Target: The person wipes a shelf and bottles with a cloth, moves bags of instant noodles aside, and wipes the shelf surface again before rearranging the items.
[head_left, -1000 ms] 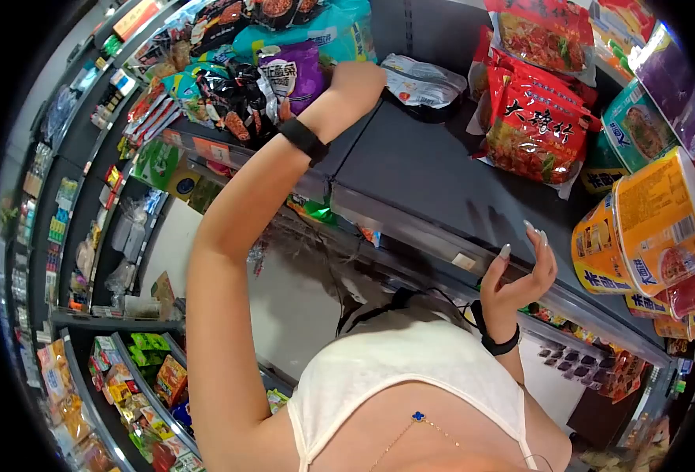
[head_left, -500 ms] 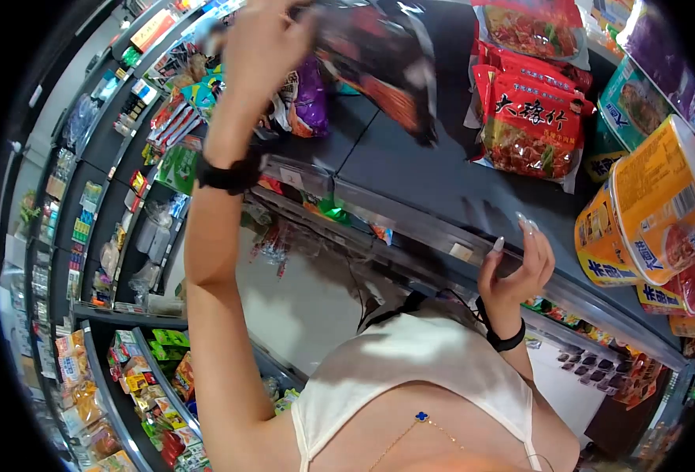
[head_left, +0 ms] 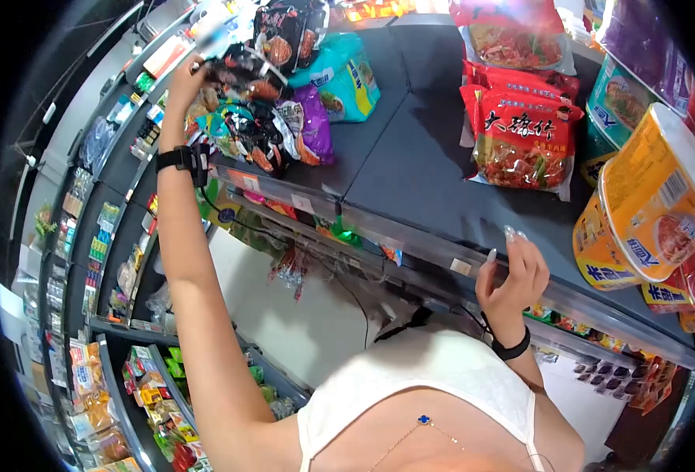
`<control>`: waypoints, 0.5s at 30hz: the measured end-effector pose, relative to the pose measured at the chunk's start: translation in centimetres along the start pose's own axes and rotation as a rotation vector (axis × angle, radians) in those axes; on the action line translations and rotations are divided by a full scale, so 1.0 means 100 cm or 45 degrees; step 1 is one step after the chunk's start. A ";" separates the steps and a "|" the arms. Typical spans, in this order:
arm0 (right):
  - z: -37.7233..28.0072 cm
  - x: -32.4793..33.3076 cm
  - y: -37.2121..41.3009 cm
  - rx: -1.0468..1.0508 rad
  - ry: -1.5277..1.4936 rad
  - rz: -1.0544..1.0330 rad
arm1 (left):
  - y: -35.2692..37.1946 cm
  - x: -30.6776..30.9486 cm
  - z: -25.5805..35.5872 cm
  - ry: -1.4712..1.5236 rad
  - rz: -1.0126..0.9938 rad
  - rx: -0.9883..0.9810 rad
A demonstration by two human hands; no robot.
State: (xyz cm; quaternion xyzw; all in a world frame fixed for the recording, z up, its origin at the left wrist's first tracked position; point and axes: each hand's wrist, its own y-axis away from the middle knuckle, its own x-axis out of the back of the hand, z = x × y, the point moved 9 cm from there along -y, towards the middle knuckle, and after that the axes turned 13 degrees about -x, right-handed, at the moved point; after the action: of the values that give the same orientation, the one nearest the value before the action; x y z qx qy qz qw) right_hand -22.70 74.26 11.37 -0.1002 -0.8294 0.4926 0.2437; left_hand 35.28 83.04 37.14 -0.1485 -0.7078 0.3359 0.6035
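At the upper left, my left hand [head_left: 182,85] pinches the edge of a black noodle packet [head_left: 247,77]. Around that packet lie another black packet [head_left: 283,38], a teal packet [head_left: 343,79] and a purple packet [head_left: 311,126] on the dark shelf [head_left: 398,161]. My right hand [head_left: 514,277] is beside the shelf's front edge, thumb and fingers apart, holding nothing. Red noodle packets [head_left: 524,138] stand in a row behind it. Orange noodle tubs [head_left: 654,197] are to its right.
Curved shelves [head_left: 112,197] with small goods run down the left side. Lower left are bins of snack packets [head_left: 159,405]. A clear price rail [head_left: 410,236] lines the shelf front. A thin cable [head_left: 328,263] hangs below it.
My left hand has moved left with the black packet, from above the shelf's middle to the pile at the upper left. My right hand has barely moved.
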 end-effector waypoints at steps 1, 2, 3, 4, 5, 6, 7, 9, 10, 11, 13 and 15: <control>0.000 0.000 0.000 -0.005 0.005 0.000 | 0.005 0.000 0.008 -0.050 0.031 -0.027; 0.000 0.000 0.000 -0.013 0.011 -0.003 | 0.005 -0.006 -0.003 -0.027 -0.036 0.079; 0.001 -0.001 0.000 -0.014 0.018 0.000 | -0.002 -0.018 -0.039 0.003 -0.005 -0.037; 0.001 -0.001 0.000 -0.015 0.027 -0.001 | -0.003 -0.018 -0.033 -0.080 -0.012 -0.012; 0.001 -0.002 0.001 -0.012 0.035 -0.003 | -0.002 -0.019 -0.026 -0.162 -0.018 0.017; 0.001 -0.002 0.001 -0.013 0.035 -0.002 | -0.003 -0.021 -0.013 -0.196 0.014 0.001; 0.001 -0.002 0.001 -0.011 0.035 -0.002 | -0.004 -0.023 -0.002 -0.229 0.046 -0.012; 0.001 -0.001 0.001 -0.011 0.021 0.010 | -0.009 -0.034 0.002 -0.198 0.029 0.000; 0.002 0.000 0.001 -0.019 0.012 0.025 | -0.006 -0.044 -0.011 -0.056 0.050 0.171; 0.003 0.001 0.001 -0.035 0.012 0.042 | -0.003 -0.056 -0.023 0.091 0.063 0.335; 0.004 0.002 0.001 -0.043 -0.031 0.055 | -0.001 -0.059 -0.003 0.077 0.011 0.315; 0.003 0.003 0.000 -0.035 -0.041 0.037 | 0.005 -0.052 0.048 -0.006 0.091 0.082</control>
State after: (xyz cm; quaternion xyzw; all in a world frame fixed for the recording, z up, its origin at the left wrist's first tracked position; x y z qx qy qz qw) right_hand -23.11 74.14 11.35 -0.1078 -0.8384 0.4861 0.2217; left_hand 31.80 78.79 32.72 -0.1533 -0.6922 0.3801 0.5940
